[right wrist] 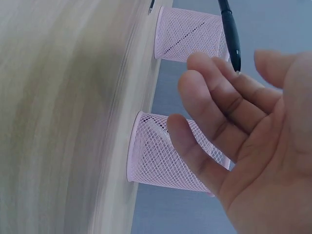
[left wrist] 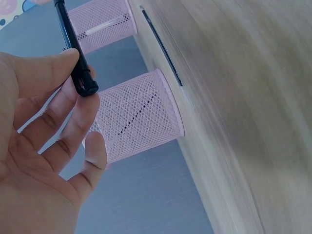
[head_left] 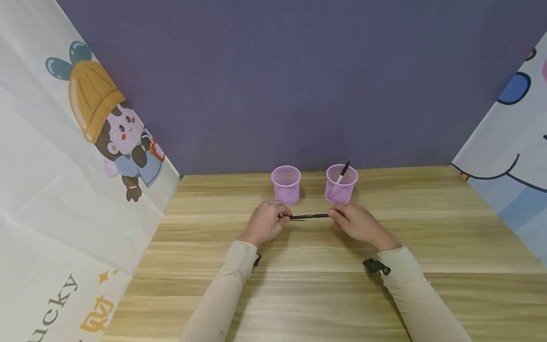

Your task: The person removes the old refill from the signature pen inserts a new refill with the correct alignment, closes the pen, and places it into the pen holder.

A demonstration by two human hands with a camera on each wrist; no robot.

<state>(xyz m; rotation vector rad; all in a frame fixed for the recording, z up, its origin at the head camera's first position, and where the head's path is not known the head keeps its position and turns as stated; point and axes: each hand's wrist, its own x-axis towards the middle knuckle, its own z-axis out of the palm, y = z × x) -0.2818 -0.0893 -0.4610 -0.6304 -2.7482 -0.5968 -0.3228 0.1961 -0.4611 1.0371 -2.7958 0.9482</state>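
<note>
A black pen (head_left: pixel 308 216) is held level above the table, in front of two pink mesh cups. My left hand (head_left: pixel 266 222) pinches its blunt end (left wrist: pixel 85 87) between thumb and fingers. At the pen's pointed end (right wrist: pixel 235 57) is my right hand (head_left: pixel 356 223); in the right wrist view its thumb stands apart from the slightly bent fingers (right wrist: pixel 229 105), and whether a fingertip touches the pen cannot be told. Beneath the pen, a thin dark rod (left wrist: pixel 162 46), resembling a pen refill, lies on the table.
The left cup (head_left: pixel 287 191) shows a thin dark line through its mesh. A black-and-white pen (head_left: pixel 340 177) leans in the right cup (head_left: pixel 345 194). Behind both cups rises a grey-blue panel (head_left: pixel 290 85), with printed sheets at either side of the wooden table (head_left: pixel 307 294).
</note>
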